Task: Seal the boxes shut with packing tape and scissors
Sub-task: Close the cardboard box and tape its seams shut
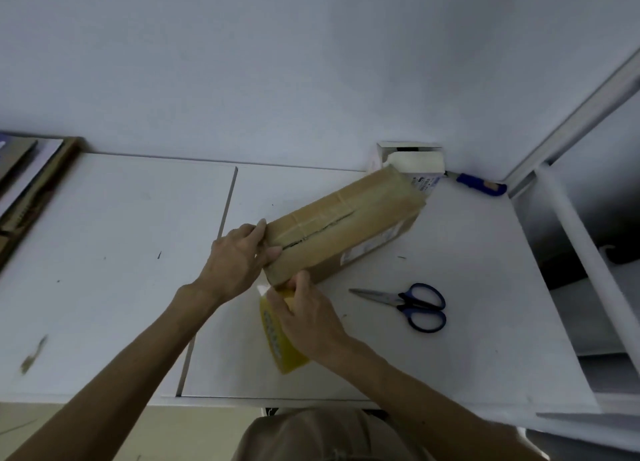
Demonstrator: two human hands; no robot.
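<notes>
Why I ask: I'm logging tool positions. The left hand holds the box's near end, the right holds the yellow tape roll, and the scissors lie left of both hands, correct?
No: the head view shows the scissors lying on the table right of both hands, not left. The left hand does hold the near end of the box, and the right hand the yellow tape roll.

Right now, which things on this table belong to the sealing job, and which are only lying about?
For the job: cardboard box, gripped by the left hand; yellow tape roll, held in the right hand; scissors.
Lying about: blue-handled tool; white box; flat cardboard at the left edge.
</notes>
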